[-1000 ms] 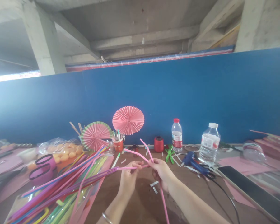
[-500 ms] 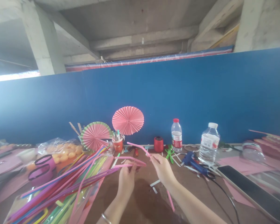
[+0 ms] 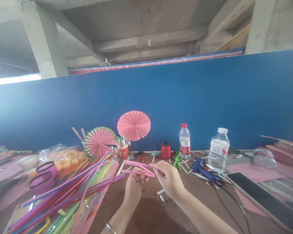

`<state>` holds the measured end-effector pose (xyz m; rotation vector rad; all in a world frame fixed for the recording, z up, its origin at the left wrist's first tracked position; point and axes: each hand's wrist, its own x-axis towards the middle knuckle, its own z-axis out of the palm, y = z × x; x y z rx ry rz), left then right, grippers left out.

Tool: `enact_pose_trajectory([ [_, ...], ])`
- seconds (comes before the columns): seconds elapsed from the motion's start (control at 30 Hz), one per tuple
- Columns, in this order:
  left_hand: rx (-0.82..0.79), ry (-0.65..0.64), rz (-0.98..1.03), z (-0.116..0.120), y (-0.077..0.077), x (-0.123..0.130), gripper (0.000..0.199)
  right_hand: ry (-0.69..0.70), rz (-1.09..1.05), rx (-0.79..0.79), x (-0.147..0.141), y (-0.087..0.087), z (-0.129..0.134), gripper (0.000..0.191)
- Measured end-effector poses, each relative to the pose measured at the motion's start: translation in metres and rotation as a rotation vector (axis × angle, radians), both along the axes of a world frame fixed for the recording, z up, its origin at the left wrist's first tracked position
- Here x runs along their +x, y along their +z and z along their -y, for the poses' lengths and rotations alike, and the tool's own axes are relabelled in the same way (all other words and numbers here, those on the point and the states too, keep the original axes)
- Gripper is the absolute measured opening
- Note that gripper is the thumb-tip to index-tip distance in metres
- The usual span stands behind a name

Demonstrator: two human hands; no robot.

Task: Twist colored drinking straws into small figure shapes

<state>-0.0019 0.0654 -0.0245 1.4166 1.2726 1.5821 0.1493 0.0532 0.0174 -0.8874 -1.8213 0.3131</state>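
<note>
A blue partition (image 3: 185,94) stands below concrete beams (image 3: 122,45).

Open run of tabletop (image 3: 141,213) between the forearms; paper scraps (image 3: 162,198) lie flat there, barely a hindrance. Left hand (image 3: 134,180) to right hand (image 3: 170,178): gap bridged by a bent pink stem (image 3: 136,164). Left side barred by a sprawling bundle of coloured stems (image 3: 63,195). Right side — blue tool (image 3: 205,170), then a phone (image 3: 263,200). Far side: red jar (image 3: 165,150) and red-capped bottle (image 3: 185,144) upright, green figure (image 3: 177,161) low between; blue partition (image 3: 166,91) behind. Headroom above both hands.
</note>
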Motion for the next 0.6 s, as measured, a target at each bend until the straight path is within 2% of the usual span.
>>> enact_pose_trajectory([
  [0.23, 0.087, -0.086, -0.348, 0.007, 0.001, -0.003, 0.02, -0.013, 0.169, -0.056, -0.001, 0.0, 0.001, 0.029],
  [0.47, 0.095, -0.161, -0.449, 0.011, 0.002, 0.0, 0.017, -0.083, 0.295, -0.12, -0.003, 0.003, 0.003, 0.028],
  [0.6, 0.035, -0.165, -0.436, 0.011, 0.004, 0.001, 0.019, -0.158, 0.414, -0.23, -0.001, 0.002, 0.0, 0.022],
])
